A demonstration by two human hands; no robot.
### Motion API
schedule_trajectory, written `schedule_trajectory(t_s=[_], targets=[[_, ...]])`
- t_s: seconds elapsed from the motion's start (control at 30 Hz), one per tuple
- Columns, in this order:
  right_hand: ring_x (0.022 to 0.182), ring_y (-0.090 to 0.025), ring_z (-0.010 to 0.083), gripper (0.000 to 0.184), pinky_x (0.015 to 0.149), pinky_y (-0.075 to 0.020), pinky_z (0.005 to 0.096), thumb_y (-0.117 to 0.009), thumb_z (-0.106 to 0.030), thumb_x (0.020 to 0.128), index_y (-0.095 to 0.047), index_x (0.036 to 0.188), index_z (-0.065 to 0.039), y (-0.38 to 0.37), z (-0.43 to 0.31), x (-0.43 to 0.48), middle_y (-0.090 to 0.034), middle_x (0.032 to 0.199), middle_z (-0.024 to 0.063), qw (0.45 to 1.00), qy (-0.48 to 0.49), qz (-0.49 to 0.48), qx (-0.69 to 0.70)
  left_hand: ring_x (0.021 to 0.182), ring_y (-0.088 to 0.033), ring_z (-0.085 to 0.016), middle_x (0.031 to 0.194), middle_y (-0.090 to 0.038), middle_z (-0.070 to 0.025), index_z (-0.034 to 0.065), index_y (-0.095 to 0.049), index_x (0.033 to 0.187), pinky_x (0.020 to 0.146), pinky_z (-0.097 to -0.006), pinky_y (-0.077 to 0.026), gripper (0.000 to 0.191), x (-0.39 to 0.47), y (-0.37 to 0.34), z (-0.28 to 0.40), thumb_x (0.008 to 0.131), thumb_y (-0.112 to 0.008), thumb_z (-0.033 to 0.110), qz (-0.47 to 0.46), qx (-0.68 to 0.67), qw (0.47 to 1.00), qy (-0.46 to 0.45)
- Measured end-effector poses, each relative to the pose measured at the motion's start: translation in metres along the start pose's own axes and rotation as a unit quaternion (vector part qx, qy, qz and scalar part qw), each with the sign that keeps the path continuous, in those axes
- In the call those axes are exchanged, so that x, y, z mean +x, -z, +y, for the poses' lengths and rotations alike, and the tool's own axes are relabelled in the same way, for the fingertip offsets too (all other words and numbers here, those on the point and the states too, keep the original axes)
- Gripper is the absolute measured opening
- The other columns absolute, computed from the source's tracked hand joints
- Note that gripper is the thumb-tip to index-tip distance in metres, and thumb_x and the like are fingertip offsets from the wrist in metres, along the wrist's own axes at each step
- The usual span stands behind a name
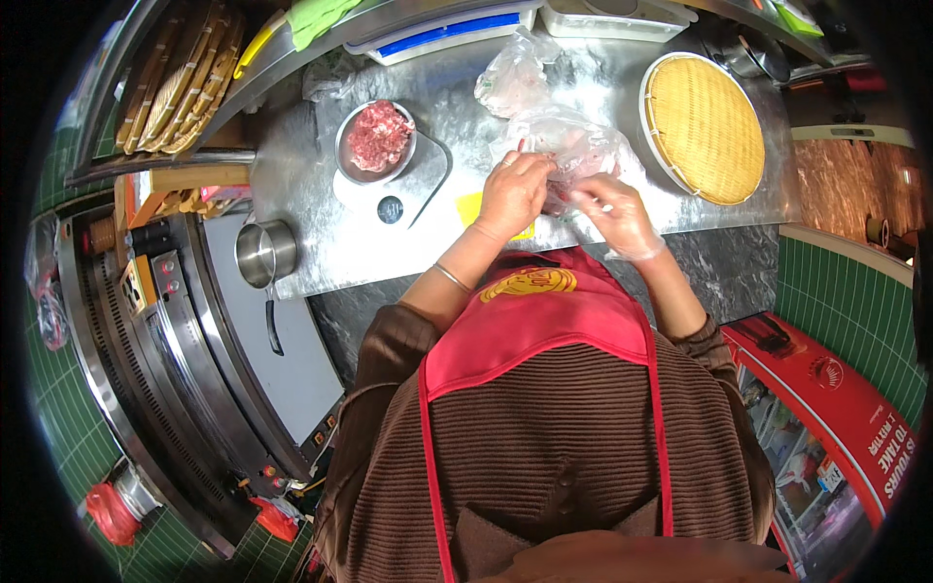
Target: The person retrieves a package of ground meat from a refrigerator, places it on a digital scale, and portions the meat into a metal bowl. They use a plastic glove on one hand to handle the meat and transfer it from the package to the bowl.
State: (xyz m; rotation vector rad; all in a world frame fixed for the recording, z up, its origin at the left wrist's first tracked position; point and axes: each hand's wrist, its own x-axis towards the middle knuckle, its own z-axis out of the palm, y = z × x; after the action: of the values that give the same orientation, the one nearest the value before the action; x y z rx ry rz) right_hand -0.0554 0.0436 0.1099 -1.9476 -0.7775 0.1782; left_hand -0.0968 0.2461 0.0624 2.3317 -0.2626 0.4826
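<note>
My left hand [516, 191] is at the left side of a clear plastic bag [583, 142], fingers bent on its near edge. My right hand [619, 215], in a thin clear glove, is at the bag's near right side, thumb and fingers drawn together. Reddish meat shows between the hands, partly hidden by them. A second clear bag [514, 76] lies just behind. To the left, a metal bowl [340, 149] of raw minced meat [379, 136] stands on a digital kitchen scale [430, 178]. A yellow item [470, 208] lies partly under my left forearm.
A round woven bamboo tray [703, 131] rests at the right on the steel table [328, 255]. Lidded plastic containers [459, 33] stand along the back. A small saucepan [266, 253] sits at the left edge, its handle sticking out. More woven trays [182, 87] are on the left shelf.
</note>
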Motion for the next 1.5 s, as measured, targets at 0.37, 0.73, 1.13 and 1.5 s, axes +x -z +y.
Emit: schedule_trajectory(t_s=[0.37,0.73,1.13,1.5], targets=[[0.089,-0.065,0.0347,0.015,0.076,-0.0515,0.0450,-0.063,-0.017,0.084,-0.065,0.096,-0.008,-0.047,0.059,0.002,-0.064,0.095,0.0147,0.921,-0.098,-0.186,-0.326,0.099,-0.059,-0.036,0.118,-0.060,-0.0158,0.0012,-0.066,0.090,0.084,-0.0448,-0.051,0.015,-0.044,0.004,-0.021,0.080,-0.063,0.011,-0.109,0.204,0.963,0.138],[0.082,-0.062,0.0142,0.014,0.073,-0.0499,0.0282,-0.070,-0.002,0.083,-0.064,0.096,-0.003,-0.020,-0.010,0.037,-0.062,0.091,0.0058,0.989,-0.077,-0.047,0.118,0.087,-0.062,-0.034,0.095,-0.061,-0.0140,0.0031,-0.061,0.087,0.075,-0.0438,-0.050,0.006,-0.036,0.016,0.007,0.085,-0.060,0.009,0.008,-0.062,0.996,0.060],[0.086,-0.066,0.0378,0.023,0.078,-0.0505,0.0464,-0.060,-0.020,0.087,-0.070,0.101,-0.005,-0.052,0.067,0.079,-0.068,0.087,0.0216,0.915,-0.159,-0.246,-0.278,0.095,-0.066,-0.040,0.141,-0.045,-0.0239,0.0014,-0.040,0.139,0.083,-0.0453,-0.054,0.053,-0.027,0.013,-0.032,0.089,-0.050,0.011,-0.143,0.133,0.943,0.270],[0.087,-0.067,0.0351,0.029,0.077,-0.0512,0.0441,-0.059,-0.025,0.090,-0.068,0.113,-0.010,-0.065,0.061,0.067,-0.070,0.097,0.0182,0.944,-0.185,-0.177,-0.210,0.111,-0.056,-0.040,0.128,-0.049,-0.0188,0.0027,-0.050,0.132,0.094,-0.0461,-0.048,0.060,-0.004,0.005,-0.038,0.076,-0.071,0.011,-0.067,0.131,0.974,0.175]])
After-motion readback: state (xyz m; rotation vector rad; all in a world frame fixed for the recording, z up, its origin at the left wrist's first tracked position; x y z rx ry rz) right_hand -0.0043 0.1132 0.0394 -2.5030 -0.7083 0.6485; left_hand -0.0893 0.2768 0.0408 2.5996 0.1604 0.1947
